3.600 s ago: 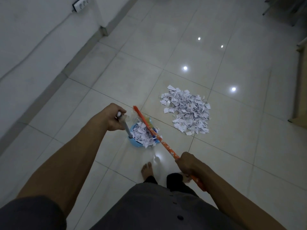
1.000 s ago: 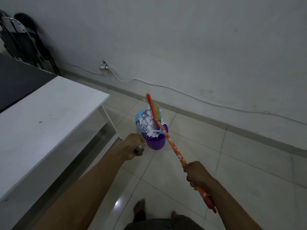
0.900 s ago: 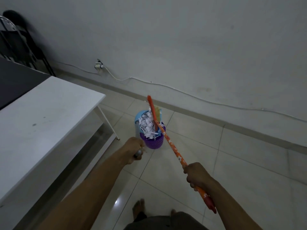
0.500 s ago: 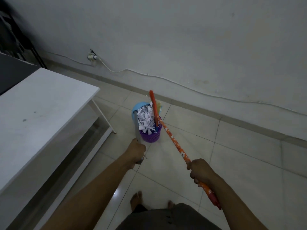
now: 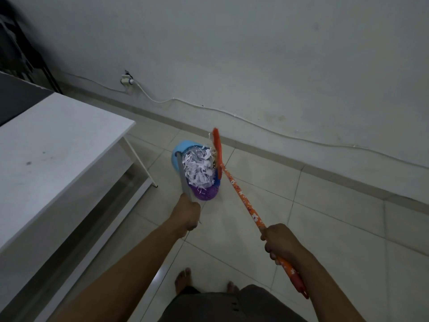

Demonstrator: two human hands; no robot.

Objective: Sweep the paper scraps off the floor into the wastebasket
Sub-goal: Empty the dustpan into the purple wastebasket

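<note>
Your left hand [image 5: 186, 213] is closed round the grey handle [image 5: 184, 180] of the blue dustpan [image 5: 180, 148]. The pan is held just beyond this hand, over the purple wastebasket [image 5: 207, 194]. The paper scraps [image 5: 199, 168] lie heaped in the pan, and a few hang at the basket's rim.

Your right hand [image 5: 278, 242] is clenched on the patterned orange broom handle [image 5: 241, 198]. The handle's red end projects behind this hand, toward you. The broom head [image 5: 217, 149] lies ahead and to the left of the right hand, against the right side of the heap.

A white bench [image 5: 58, 140] stands to the left of your left hand. A white cable [image 5: 255, 123] runs along the wall beyond both hands. Your bare feet [image 5: 183, 280] rest on the tiled floor [image 5: 336, 217] between your forearms.
</note>
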